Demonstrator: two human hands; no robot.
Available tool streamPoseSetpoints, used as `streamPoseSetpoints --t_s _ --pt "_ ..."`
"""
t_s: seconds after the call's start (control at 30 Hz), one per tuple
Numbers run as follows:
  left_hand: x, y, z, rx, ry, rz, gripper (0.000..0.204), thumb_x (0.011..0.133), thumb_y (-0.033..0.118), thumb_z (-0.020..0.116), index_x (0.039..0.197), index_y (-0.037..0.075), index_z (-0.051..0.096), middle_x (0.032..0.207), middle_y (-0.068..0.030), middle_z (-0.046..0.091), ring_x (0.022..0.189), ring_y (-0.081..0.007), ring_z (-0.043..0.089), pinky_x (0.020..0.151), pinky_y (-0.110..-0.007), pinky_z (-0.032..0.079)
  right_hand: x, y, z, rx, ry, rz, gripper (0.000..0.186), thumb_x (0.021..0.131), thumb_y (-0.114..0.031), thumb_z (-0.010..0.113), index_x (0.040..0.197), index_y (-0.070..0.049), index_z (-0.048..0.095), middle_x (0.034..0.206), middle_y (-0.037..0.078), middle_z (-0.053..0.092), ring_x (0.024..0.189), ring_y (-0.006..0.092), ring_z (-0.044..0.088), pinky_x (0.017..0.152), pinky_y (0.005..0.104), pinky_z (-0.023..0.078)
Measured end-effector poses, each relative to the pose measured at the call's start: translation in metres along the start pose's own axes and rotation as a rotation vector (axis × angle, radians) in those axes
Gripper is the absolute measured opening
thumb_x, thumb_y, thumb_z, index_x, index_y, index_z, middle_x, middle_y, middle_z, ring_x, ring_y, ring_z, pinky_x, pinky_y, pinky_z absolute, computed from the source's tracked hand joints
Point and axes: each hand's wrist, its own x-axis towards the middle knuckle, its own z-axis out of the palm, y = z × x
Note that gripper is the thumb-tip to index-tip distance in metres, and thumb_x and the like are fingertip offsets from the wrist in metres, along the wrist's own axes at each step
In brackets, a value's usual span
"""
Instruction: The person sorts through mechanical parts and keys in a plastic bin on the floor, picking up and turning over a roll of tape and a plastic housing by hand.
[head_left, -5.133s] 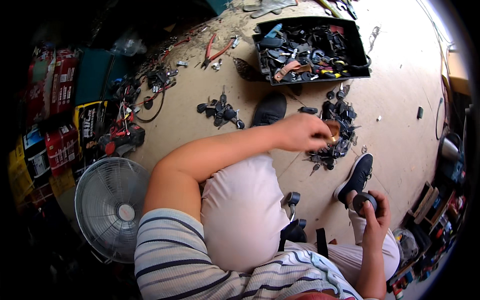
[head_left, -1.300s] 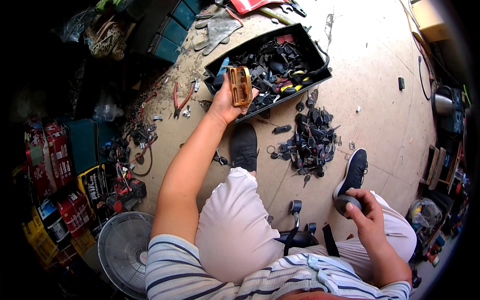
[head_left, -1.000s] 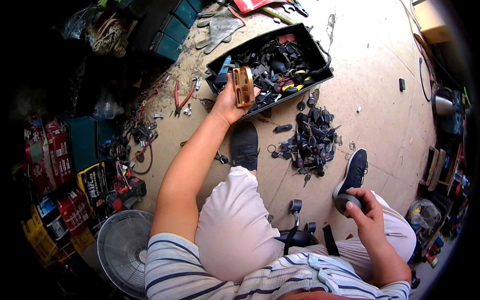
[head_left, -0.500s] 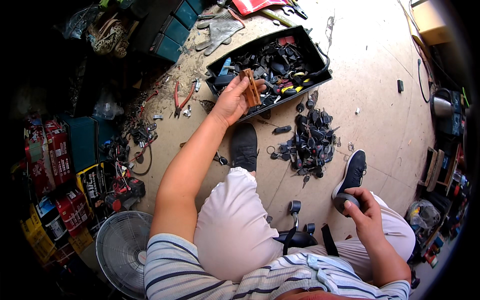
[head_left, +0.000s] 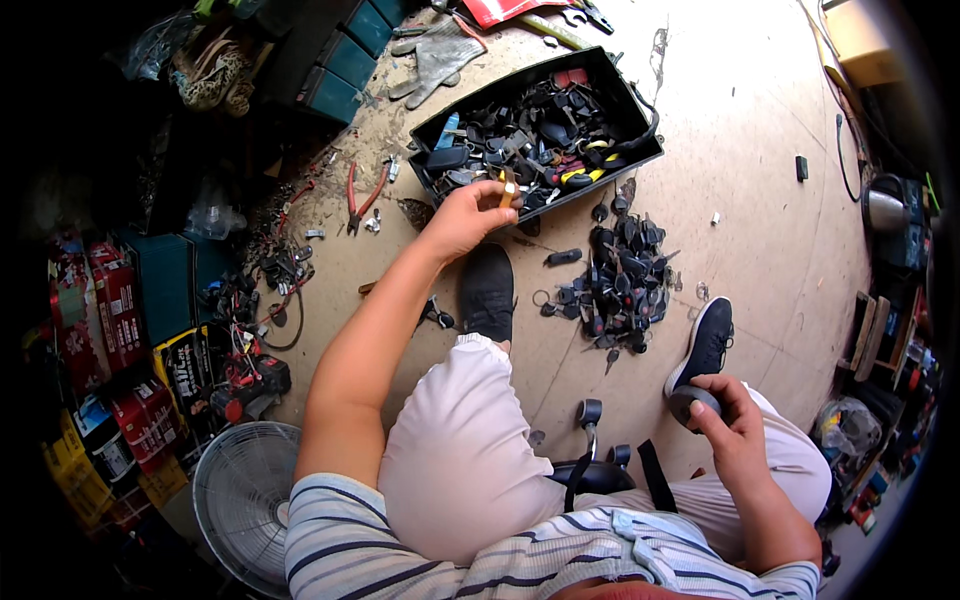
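Note:
My left hand [head_left: 468,222] is closed, thumb against fingers, on a narrow brown block [head_left: 508,188] over the near edge of a black open box [head_left: 656,152]. The block is turned on edge, with a bright golden glint on it. Many dark keys and key fobs [head_left: 552,130] fill the box, along with a blue piece and some yellow and red bits. My right hand [head_left: 735,425], above my right thigh, grips a dark grey round disc [head_left: 692,408] resembling a tape roll. On the floor between my feet lies a heap of car keys [head_left: 630,275].
Red-handled pliers [head_left: 366,197] and a grey work glove [head_left: 440,62] lie left of the box. A wire-caged fan [head_left: 245,500] stands at lower left, near stacked cartons [head_left: 145,420]. A wheeled stool base [head_left: 595,475] sits between my legs. Shelved clutter lines the right side.
My left hand has dipped slightly toward the box's near edge and turned the brown block, so its holed face no longer shows. My right hand has stayed put with the disc.

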Motion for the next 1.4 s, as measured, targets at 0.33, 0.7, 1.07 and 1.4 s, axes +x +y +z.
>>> streamPoseSetpoints --t_s 0.33,0.7,1.07,1.4 --pt "0.005 0.017 -0.016 0.446 0.157 -0.354 0.033 0.088 0.034 0.06 0.095 0.001 0.062 0.077 -0.0048 0.061 0.066 -0.0108 0.056 0.063 -0.026 0.045 0.0 -0.001 -0.002 -0.016 0.003 0.003 0.025 0.088 -0.013 0.062 0.107 0.001 0.055 0.096 0.002 0.05 0.087 0.0095 0.048 0.077 0.0217 0.04" --pt "-0.007 0.018 0.006 0.104 0.159 0.067 0.022 0.091 0.02 0.058 0.101 0.001 0.062 0.081 -0.0035 0.063 0.068 -0.0079 0.053 0.063 -0.022 0.043 0.001 0.002 -0.002 -0.015 0.019 0.001 0.024 0.088 -0.014 0.062 0.106 0.001 0.055 0.094 0.001 0.05 0.085 0.0089 0.047 0.077 0.0216 0.04" --pt "-0.019 0.026 0.016 1.018 0.4 0.395 0.019 0.076 0.019 0.069 0.088 0.004 0.07 0.081 -0.0124 0.066 0.073 -0.0307 0.056 0.077 -0.038 0.043 0.001 0.003 0.0 -0.008 0.015 0.003 0.023 0.088 -0.012 0.061 0.106 0.001 0.055 0.093 0.001 0.05 0.083 0.0082 0.048 0.074 0.0215 0.041" --pt "0.001 0.026 -0.009 0.721 0.567 0.136 0.027 0.086 0.025 0.061 0.093 0.0 0.065 0.077 -0.0162 0.067 0.071 -0.0296 0.066 0.065 -0.037 0.05 0.002 0.002 -0.001 -0.038 0.012 -0.006 0.025 0.088 -0.014 0.061 0.107 0.001 0.055 0.093 0.001 0.049 0.082 0.0084 0.048 0.072 0.0213 0.041"
